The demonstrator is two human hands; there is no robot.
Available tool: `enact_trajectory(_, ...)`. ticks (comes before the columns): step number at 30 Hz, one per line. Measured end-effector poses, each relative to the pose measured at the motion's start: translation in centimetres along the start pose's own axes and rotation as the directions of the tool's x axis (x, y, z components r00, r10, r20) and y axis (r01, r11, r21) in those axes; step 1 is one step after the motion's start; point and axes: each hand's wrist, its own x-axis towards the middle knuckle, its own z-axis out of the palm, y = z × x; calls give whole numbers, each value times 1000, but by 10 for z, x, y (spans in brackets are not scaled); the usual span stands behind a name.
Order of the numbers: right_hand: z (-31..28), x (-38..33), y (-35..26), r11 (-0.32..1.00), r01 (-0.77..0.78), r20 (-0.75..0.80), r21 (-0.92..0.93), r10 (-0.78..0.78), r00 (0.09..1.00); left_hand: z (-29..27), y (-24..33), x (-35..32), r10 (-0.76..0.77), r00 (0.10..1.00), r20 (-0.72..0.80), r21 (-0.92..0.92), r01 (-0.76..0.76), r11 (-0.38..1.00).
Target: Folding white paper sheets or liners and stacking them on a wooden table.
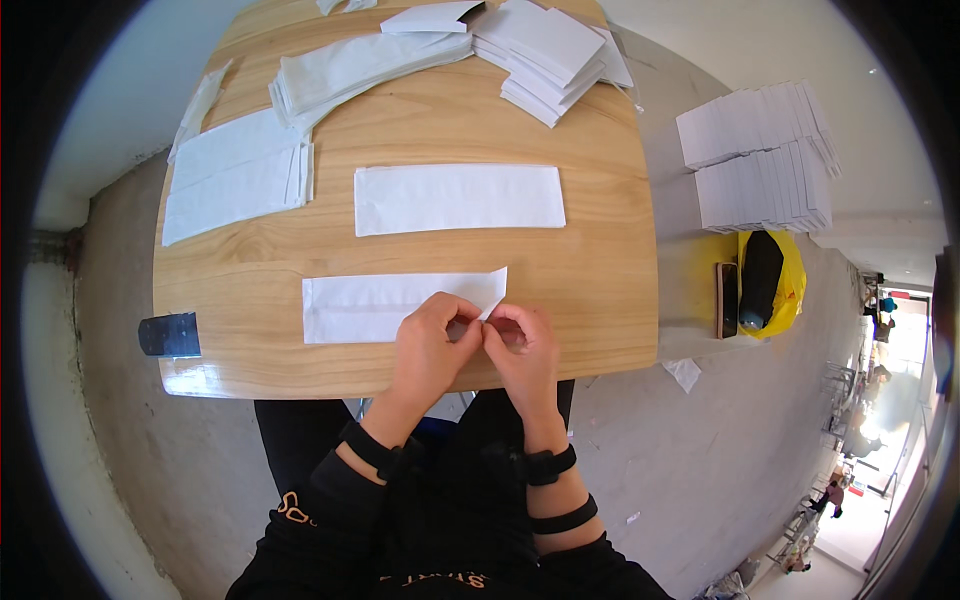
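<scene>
A long white paper strip (370,305) lies near the front edge of a wooden table (600,260). Its right end is folded up into a point. My left hand (432,335) and my right hand (522,345) meet at that end, fingers pinching the folded corner of the paper. A second flat white strip (458,198) lies just beyond it at the table's middle.
Piles of white strips (235,175) and folded paper (360,65) sit at the left and back, a stack of folded pieces (550,55) at the back right. White stacks (760,160), a phone (727,298) and a yellow bag (785,285) rest on a side surface at right.
</scene>
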Motion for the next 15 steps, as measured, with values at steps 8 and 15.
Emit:
enact_trajectory(8, -2, -3, -11, 987, 56, 48, -153, -49, 998, -9, 6, -2, 37, 999, 30, 132, -41, 990)
enact_trajectory(15, -4, -4, 5, 998, -48, -42, 35, 49, 998, -21, 1, -3, -37, 996, -86, 41, 40, 998)
